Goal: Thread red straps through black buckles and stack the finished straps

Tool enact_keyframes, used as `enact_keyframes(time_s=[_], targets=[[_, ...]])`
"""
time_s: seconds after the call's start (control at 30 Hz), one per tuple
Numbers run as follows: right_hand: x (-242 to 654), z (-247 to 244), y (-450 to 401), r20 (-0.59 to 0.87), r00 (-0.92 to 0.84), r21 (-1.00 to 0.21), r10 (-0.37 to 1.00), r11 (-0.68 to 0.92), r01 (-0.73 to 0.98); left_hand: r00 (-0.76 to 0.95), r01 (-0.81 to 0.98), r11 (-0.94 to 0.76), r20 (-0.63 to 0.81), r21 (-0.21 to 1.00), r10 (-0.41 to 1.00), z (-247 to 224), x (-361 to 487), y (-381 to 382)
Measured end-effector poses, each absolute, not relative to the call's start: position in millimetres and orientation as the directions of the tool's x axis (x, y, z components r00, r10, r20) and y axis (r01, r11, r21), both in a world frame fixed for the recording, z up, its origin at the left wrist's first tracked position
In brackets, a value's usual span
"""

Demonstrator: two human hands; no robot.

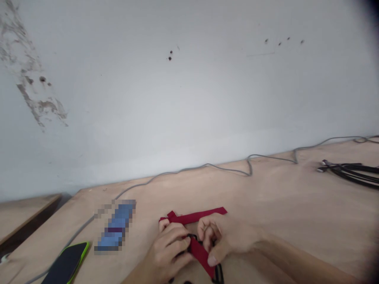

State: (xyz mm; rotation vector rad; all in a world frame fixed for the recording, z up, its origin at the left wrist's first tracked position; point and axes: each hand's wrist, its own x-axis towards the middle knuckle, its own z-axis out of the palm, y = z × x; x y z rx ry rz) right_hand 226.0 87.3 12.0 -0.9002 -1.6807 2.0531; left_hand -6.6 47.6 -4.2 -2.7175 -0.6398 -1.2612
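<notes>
A red fabric strap [200,254] runs between my two hands near the bottom of the head view. My left hand [168,248] is closed, its thumb and fingertips pinching the strap's upper end beside a small black piece that looks like a buckle [192,236]. With fingers curled, my right hand [220,236] has its thumb pressed on the strap's right edge. Another black frame-like piece [218,274] shows below that thumb. Behind both hands, a further length of red strap [198,217] lies on the table, partly covered by the fingers.
On the wooden table [281,205], a phone with a green edge [66,264] lies at the left, near a blurred-out blue item [115,227]. A grey cable [183,169] winds along the wall [189,98]. Coiled black cables [355,171] lie at the right.
</notes>
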Motion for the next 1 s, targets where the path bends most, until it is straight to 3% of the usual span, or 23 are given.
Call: enact_keyframes(time_s=[0.17,0.37,0.5,0.73,0.87,1.0], targets=[[234,20,89,-0.205,-0.718,-0.961,0.666,0.002,0.276,0.567,0.399,-0.913,0.759,0.088,0.321,1,-5,47],[220,15,83,-0.008,-0.643,-0.998,0.766,0.035,0.053,0.599,0.407,-0.91,0.729,0.079,0.331,4,-5,44],[216,13,81,0.11,-0.617,-0.983,0.779,0.179,0.051,0.584,0.391,-0.914,0.739,0.107,0.336,3,-4,44],[223,13,82,0.169,-0.694,-0.96,0.7,0.277,0.045,0.561,0.342,-0.921,0.745,0.189,0.361,-1,-4,46],[220,10,78,0.27,-0.655,-0.915,0.706,0.4,0.054,0.543,0.414,-0.9,0.757,0.136,0.364,-3,-6,45],[210,5,70,0.242,-0.512,-0.923,0.824,0.358,0.139,0.521,0.476,-0.877,0.781,0.067,0.343,-10,-11,47]])
